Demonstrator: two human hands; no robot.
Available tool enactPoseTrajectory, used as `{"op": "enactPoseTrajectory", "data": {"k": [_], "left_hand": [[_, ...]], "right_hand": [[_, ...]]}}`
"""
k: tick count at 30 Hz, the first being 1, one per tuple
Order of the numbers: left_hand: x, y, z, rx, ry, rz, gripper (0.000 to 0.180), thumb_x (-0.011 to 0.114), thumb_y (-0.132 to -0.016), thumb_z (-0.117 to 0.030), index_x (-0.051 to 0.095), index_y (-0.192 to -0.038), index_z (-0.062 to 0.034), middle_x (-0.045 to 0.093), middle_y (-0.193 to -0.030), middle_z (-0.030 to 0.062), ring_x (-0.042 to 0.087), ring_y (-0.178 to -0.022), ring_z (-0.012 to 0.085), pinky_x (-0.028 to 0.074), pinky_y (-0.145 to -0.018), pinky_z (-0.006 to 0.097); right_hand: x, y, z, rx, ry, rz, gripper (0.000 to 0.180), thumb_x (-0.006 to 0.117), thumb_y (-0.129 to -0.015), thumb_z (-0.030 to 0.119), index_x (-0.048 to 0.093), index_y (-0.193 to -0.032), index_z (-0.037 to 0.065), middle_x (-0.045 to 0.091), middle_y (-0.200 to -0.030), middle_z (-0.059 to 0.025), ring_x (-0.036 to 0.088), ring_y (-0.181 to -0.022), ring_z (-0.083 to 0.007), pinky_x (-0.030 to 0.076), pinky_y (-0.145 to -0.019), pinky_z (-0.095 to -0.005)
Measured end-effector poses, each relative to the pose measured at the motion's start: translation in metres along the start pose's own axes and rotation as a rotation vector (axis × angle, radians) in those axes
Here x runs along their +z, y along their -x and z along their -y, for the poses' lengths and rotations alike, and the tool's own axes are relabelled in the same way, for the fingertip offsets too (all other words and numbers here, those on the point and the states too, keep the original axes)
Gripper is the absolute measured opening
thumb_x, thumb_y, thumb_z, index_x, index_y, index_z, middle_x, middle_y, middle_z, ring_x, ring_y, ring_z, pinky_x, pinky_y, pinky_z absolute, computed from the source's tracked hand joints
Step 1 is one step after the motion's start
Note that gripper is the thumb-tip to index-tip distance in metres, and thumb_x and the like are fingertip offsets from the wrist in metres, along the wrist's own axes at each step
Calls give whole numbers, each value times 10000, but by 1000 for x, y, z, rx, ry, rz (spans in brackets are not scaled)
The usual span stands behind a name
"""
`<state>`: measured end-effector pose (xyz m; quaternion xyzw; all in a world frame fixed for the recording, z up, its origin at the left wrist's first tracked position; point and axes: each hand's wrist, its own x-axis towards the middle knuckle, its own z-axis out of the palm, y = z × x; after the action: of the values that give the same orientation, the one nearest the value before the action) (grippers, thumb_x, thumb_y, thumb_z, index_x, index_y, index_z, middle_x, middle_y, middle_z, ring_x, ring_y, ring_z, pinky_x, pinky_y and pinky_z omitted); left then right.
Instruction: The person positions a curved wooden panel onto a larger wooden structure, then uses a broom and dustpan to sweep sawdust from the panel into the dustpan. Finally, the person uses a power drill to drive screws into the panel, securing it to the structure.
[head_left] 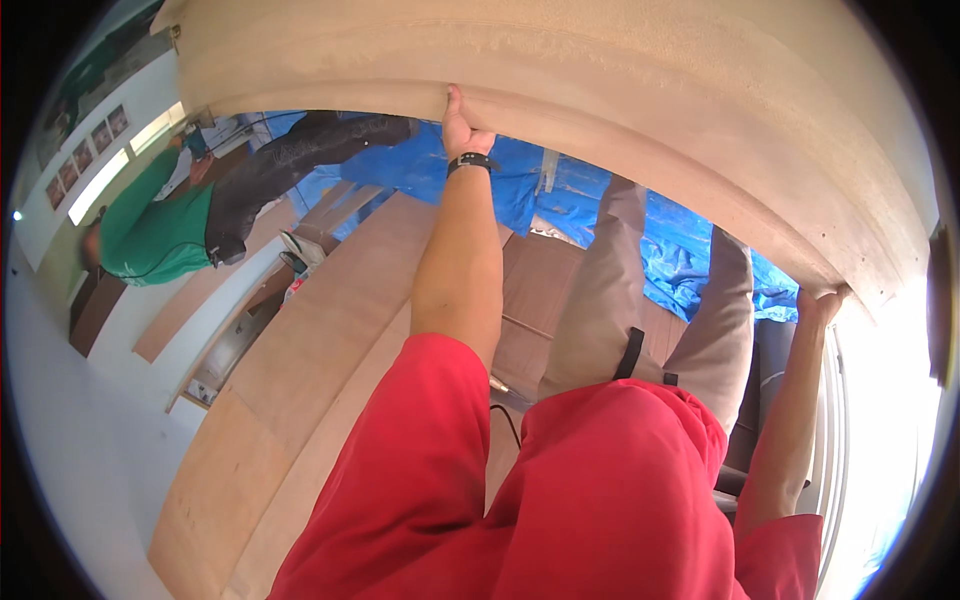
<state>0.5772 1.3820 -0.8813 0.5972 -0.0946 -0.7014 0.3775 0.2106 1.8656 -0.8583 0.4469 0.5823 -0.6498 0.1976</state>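
- Plywood, pale and unfinished: a large wooden panel [640,110] arches across the top of the view, its lower edge curving from upper left down to the right.
- Left hand [462,125] grips that lower edge, fingers curled up over it and out of sight behind the wood, thumb pressed against the near face; a black wristband [470,161] sits just below the hand.
- Right hand [822,303] holds the same edge far along toward the right end, fingers hooked over the rim; only the knuckles and wrist show, so how tightly it closes cannot be told.
- Both arms come out of red sleeves [560,490] that fill the lower middle of the view.
- Below the left fingers, a blue tarpaulin [690,250] lies spread, and the person's grey trouser legs [610,300] stand between the two hands.
- Further below the fingers, flat brown boards [330,340] cover the floor.
- Well to the left of the left hand, another person in a green shirt [150,235] and dark trousers stands, apart from the panel.
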Motion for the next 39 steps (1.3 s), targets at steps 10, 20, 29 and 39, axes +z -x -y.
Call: {"op": "enactPoseTrajectory", "data": {"k": [10,20,29,39], "left_hand": [[-12,-11,14,44,-88,-69,630,637,-907,-492,473,-1387,-119,495,-1422,85,452,-1308,313,358,-1093,517],[5,4,9,82,-302,-144,985,315,-870,-813,220,-1543,-101,208,-1605,119,255,-1446,334,206,-1166,520],[27,18,11,-23,-298,-360,907,304,-888,-794,302,-1522,-145,313,-1569,76,318,-1413,275,245,-1154,474],[-26,17,52,-6,-256,-194,877,308,-921,-740,305,-1493,-75,381,-1515,122,413,-1354,313,342,-1117,499]], "right_hand": [[8,6,-10,-70,37,-36,663,230,-1011,576,293,-1507,140,329,-1543,-120,320,-1411,-365,287,-1153,-573],[-34,-74,-24,-114,435,-600,603,565,-932,146,278,-1434,-24,504,-1394,-142,586,-1178,-320,556,-934,-454],[-24,-47,-7,-157,15,-372,617,262,-1029,490,387,-1434,42,470,-1433,-157,490,-1283,-392,434,-1046,-607],[-63,-13,44,-199,94,-199,574,263,-1032,468,423,-1390,49,508,-1370,-169,521,-1235,-401,451,-1032,-597]]}}
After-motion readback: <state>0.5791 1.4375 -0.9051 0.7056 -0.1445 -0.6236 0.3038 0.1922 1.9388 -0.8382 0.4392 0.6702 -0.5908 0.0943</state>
